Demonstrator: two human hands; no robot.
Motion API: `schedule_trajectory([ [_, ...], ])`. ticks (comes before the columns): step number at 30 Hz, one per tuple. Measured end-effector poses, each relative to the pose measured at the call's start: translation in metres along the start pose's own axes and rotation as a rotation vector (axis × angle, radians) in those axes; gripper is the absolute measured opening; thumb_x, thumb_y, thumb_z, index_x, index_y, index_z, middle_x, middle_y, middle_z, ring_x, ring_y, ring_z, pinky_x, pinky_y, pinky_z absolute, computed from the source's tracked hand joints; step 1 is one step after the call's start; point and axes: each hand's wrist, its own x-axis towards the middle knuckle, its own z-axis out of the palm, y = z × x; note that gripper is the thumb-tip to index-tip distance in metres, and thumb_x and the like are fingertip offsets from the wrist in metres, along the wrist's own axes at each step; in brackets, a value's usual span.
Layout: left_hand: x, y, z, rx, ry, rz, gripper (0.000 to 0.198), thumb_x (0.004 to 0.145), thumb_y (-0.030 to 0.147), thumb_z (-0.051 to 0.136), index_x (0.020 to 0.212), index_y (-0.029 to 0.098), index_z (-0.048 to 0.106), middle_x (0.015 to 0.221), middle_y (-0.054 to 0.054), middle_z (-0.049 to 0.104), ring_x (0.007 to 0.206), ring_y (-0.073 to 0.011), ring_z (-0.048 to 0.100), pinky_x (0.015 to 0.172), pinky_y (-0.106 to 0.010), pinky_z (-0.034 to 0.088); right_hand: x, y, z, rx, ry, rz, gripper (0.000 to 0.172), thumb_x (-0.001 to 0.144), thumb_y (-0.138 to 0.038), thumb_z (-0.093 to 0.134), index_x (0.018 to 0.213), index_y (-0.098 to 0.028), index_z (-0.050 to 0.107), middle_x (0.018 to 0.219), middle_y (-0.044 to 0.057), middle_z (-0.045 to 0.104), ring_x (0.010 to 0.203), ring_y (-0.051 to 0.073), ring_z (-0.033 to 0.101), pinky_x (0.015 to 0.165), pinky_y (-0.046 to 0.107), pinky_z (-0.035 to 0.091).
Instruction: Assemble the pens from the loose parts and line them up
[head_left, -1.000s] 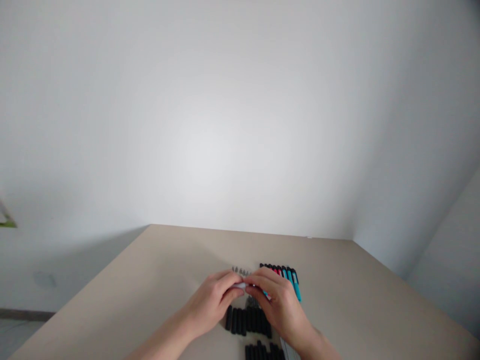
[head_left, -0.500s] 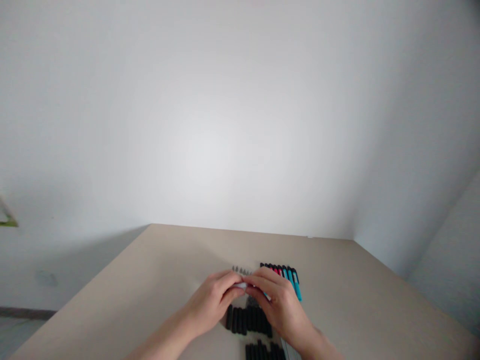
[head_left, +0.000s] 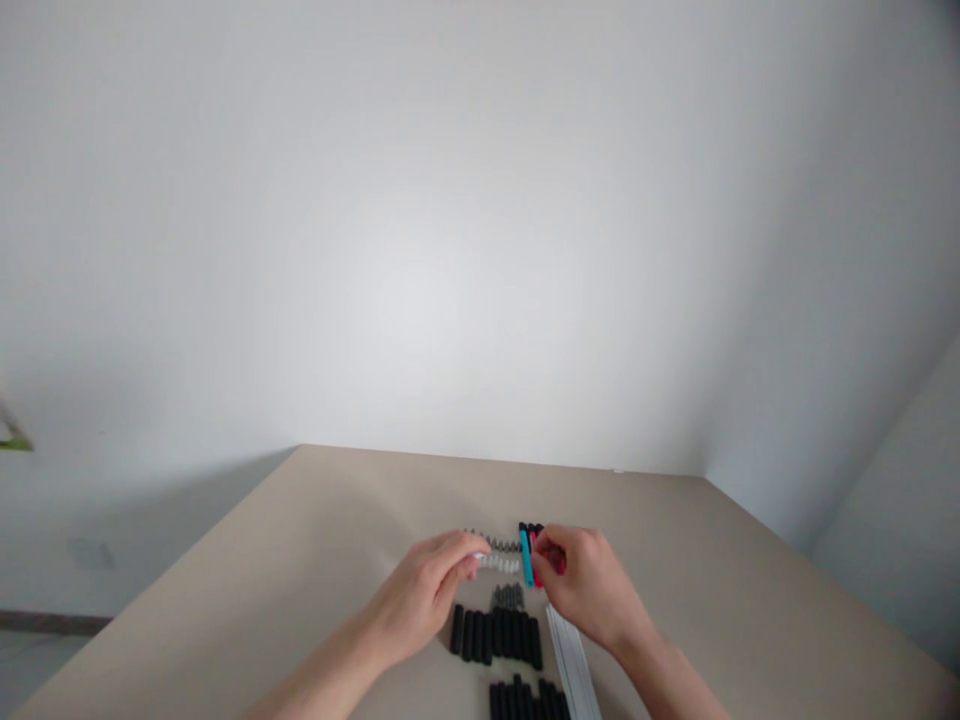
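My left hand (head_left: 427, 595) is closed in a pinch on a small white piece (head_left: 480, 556), held just above the table near a row of similar white pieces (head_left: 501, 565). Its fingers partly cover the piece. To the right, my right hand (head_left: 581, 575) has its thumb and fingers drawn together over the row of pen barrels; whether anything is in that pinch is hidden. A blue pen barrel (head_left: 526, 557) shows left of these fingers, with a red pen barrel (head_left: 535, 566) beside it. Behind the white pieces runs a row of small grey pointed tips (head_left: 506, 546).
Small grey coil-like parts (head_left: 508, 597) lie in front of the white pieces. Several short black tubes (head_left: 495, 635) form a row nearer me, with more black pieces (head_left: 529, 702) at the bottom edge. Thin white sticks (head_left: 574, 665) lie right of them on the beige table (head_left: 360, 500).
My hands were together around the white piece and have parted. The right hand has moved right to the pen barrels, while the left keeps the piece in nearly the same spot.
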Motion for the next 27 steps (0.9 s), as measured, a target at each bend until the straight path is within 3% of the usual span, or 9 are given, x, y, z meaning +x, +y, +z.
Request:
schedule_trajectory([
  [9,0.001,0.0,-0.001,0.034,0.018,0.001,0.024,0.098,0.022,0.034,0.102,0.019,0.057,0.077,-0.001,0.059,0.07,-0.0134,0.055,0.069,-0.022,0.043,-0.004,0.026,-0.007,-0.275,-0.229,0.189,0.018,0.062,-0.003,0.053,0.052,-0.017,0.059,0.053,0.004,0.061,0.052,0.015,0.057,0.047,0.021,0.026],
  [16,0.001,-0.001,-0.001,0.031,0.014,-0.01,0.024,0.098,0.022,0.034,0.1,0.02,0.058,0.076,-0.001,0.058,0.07,-0.0136,0.055,0.068,-0.022,0.042,-0.013,0.018,-0.027,-0.271,-0.422,0.214,0.019,0.058,-0.007,0.058,0.044,-0.017,0.051,0.049,0.003,0.057,0.05,0.016,0.057,0.041,0.022,0.02],
  [27,0.002,0.005,-0.004,0.04,0.005,-0.05,0.02,0.097,0.025,0.039,0.101,0.02,0.058,0.085,-0.002,0.064,0.071,-0.0134,0.057,0.068,-0.021,0.043,-0.013,0.029,-0.015,-0.328,-0.338,0.175,0.011,0.058,-0.007,0.055,0.055,-0.017,0.059,0.059,0.007,0.065,0.055,0.019,0.062,0.043,0.023,0.022],
])
